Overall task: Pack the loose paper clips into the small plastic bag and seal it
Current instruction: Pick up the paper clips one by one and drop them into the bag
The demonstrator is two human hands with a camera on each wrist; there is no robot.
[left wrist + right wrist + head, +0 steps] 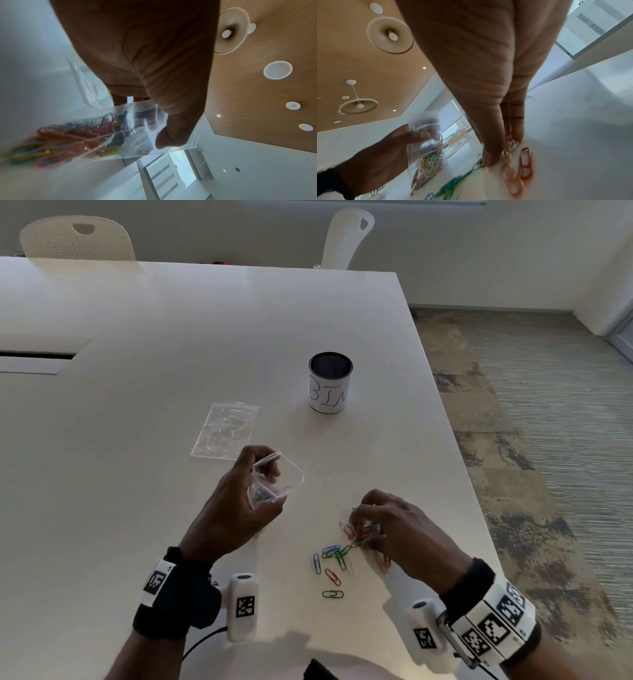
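A: Left hand?
B: Raised above the table, fingers curled round the open bag.
A: Right hand?
B: Lowered, fingertips pinching paper clips from the table pile.

White table with a cable slot; two perforated white chairs behind. Patterned grey carpet, pale walls, wood-slat ceiling carrying round lamps.
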